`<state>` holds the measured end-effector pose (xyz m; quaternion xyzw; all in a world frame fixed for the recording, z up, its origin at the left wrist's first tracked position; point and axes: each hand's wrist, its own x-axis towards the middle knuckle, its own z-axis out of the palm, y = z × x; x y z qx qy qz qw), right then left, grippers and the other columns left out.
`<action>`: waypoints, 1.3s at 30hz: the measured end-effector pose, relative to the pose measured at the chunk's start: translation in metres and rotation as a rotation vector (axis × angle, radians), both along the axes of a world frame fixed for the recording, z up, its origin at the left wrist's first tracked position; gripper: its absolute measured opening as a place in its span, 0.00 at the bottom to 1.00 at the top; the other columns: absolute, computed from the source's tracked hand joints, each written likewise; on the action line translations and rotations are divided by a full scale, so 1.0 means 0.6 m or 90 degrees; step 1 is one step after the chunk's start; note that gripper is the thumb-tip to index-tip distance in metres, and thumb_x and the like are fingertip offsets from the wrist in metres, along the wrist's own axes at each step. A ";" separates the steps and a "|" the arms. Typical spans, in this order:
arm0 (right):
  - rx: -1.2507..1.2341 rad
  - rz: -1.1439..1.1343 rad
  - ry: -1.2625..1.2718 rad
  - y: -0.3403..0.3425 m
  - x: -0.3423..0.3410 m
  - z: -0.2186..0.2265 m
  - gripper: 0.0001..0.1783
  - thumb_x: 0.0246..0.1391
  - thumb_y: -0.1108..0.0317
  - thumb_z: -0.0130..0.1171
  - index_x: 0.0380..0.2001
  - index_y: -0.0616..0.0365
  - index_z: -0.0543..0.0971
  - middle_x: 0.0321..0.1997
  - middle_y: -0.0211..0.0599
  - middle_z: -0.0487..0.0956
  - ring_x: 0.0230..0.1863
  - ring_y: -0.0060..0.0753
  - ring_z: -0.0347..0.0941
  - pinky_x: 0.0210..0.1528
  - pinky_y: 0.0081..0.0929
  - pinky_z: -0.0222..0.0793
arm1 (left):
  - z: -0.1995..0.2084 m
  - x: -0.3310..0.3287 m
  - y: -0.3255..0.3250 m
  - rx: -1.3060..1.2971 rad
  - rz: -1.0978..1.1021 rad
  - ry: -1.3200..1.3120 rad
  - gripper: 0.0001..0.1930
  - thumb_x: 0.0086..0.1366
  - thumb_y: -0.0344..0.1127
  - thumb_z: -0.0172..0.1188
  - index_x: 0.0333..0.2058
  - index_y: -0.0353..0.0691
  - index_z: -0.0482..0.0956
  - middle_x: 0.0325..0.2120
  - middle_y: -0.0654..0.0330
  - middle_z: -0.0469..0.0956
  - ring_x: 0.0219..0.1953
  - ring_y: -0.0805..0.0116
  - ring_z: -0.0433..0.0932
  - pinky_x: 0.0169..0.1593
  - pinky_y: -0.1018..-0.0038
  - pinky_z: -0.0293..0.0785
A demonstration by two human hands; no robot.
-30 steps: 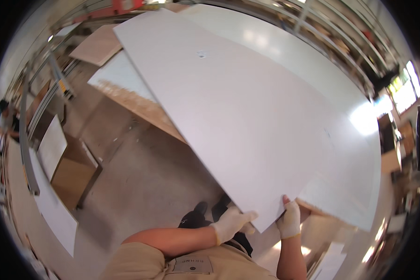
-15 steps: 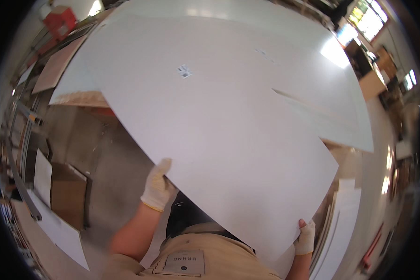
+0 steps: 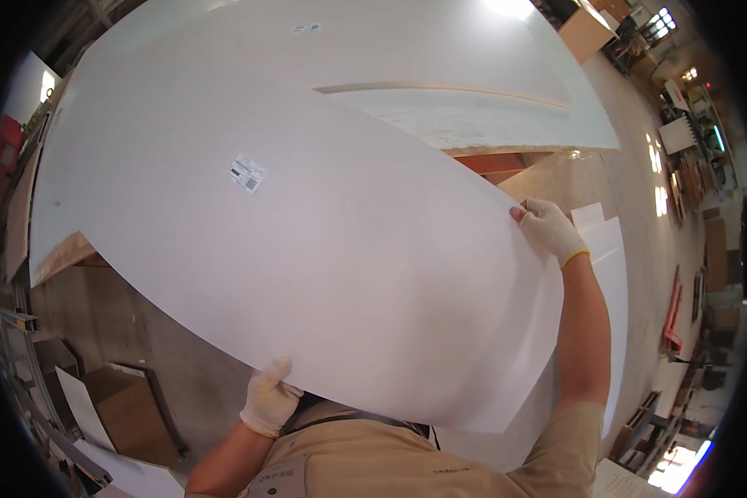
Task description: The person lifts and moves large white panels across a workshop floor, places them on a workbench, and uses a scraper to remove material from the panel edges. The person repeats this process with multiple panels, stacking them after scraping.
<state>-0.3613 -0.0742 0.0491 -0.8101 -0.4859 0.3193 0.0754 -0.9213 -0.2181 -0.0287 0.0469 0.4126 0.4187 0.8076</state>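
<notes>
A large, thin white sheet (image 3: 332, 249) with a small printed label (image 3: 247, 173) stretches across the middle, its near end curving against my torso. My gloved left hand (image 3: 271, 397) grips its near-left edge, thumb on top and fingers underneath. At the right, my gloved right hand (image 3: 549, 228) is closed on the far-right edge, thumb over the upper face. The sheet's far part lies over a stack of similar white sheets (image 3: 465, 116), whose top shows a long slit-like edge. What the fingers do under the sheet is hidden.
An orange-red support (image 3: 502, 166) shows below the stack's near edge. Brown cardboard boxes (image 3: 133, 411) stand at lower left. White panels (image 3: 612, 249) lean at the right, beyond my right arm. A red tool-like object (image 3: 674, 311) lies on the floor farther right.
The sheet has turned, its right end swinging toward the near side. My right hand has moved from the near-right corner up to the far-right edge. My view has shifted too.
</notes>
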 end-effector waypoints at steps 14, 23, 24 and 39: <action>0.073 0.203 -0.136 0.195 -0.026 -0.055 0.28 0.74 0.52 0.47 0.59 0.66 0.80 0.48 0.54 0.85 0.51 0.45 0.81 0.58 0.41 0.73 | 0.028 -0.243 0.321 0.227 0.391 -0.093 0.21 0.78 0.43 0.56 0.57 0.28 0.77 0.53 0.50 0.81 0.55 0.57 0.82 0.60 0.60 0.79; 0.064 0.270 -0.262 0.213 -0.090 -0.045 0.19 0.65 0.56 0.55 0.47 0.57 0.87 0.45 0.42 0.87 0.45 0.36 0.84 0.46 0.42 0.77 | 0.038 -0.122 0.238 0.114 0.341 0.240 0.26 0.76 0.46 0.60 0.63 0.33 0.75 0.57 0.58 0.79 0.58 0.68 0.76 0.63 0.66 0.73; 0.054 0.234 -0.226 0.209 -0.087 -0.048 0.20 0.66 0.55 0.54 0.47 0.58 0.87 0.44 0.43 0.87 0.44 0.36 0.83 0.45 0.41 0.77 | 0.040 -0.099 0.202 0.105 0.335 0.239 0.28 0.75 0.46 0.61 0.65 0.33 0.74 0.60 0.57 0.78 0.61 0.67 0.74 0.67 0.66 0.69; 0.092 0.052 -0.046 -0.110 0.009 -0.120 0.28 0.74 0.47 0.46 0.42 0.65 0.82 0.32 0.45 0.84 0.33 0.40 0.79 0.36 0.44 0.72 | 0.061 -0.084 0.048 0.059 0.235 0.250 0.37 0.74 0.59 0.59 0.66 0.30 0.72 0.62 0.56 0.76 0.63 0.69 0.72 0.61 0.68 0.73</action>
